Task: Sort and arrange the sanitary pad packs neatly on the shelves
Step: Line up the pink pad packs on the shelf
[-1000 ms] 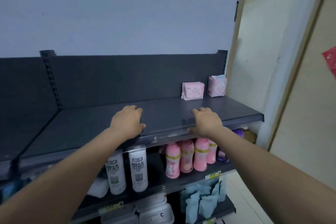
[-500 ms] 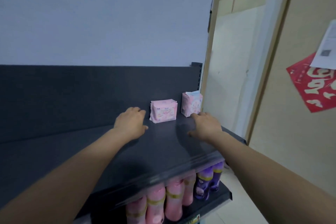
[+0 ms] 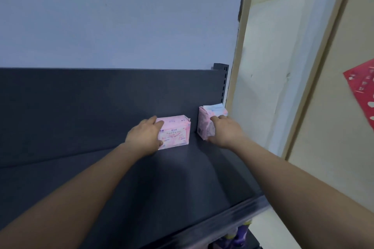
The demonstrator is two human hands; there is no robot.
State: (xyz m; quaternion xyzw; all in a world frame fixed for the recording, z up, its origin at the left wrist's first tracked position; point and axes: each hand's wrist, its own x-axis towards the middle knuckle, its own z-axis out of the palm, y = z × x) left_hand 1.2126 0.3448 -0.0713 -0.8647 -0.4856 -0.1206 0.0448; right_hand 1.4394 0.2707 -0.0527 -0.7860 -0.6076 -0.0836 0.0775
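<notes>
Both pad packs are found at the back of the shelf (image 3: pixel 182 178), far right end, stood up against the back panel (image 3: pixel 81 107). The left pack (image 3: pixel 176 134) is set face-out. The right pack (image 3: pixel 205 125) is turned at an angle just beside the post (image 3: pixel 221 79), and its top looks opened or crumpled. A small gap is left between the two.

The left pack is gripped at its left end by the left hand (image 3: pixel 144 137), fingers over the top, thumb low on the front. The right pack is held much the same by the right hand (image 3: pixel 226 133), fingers curled over the top, thumb at the bottom corner.

What could go wrong, probably:
- The right pack's loose top could get torn wider, or pads spilled, if it's pulled by that flap.
- These are soft packs, so they could be squashed out of shape by a hard squeeze.
- The right one could be knocked off the shelf's open end if it's swung outward.

Counted: two packs, two hands, one post, one red paper (image 3: pixel 362 95) on the wall. A few bottles (image 3: pixel 241 232) are glimpsed below, too cut off to be counted.
</notes>
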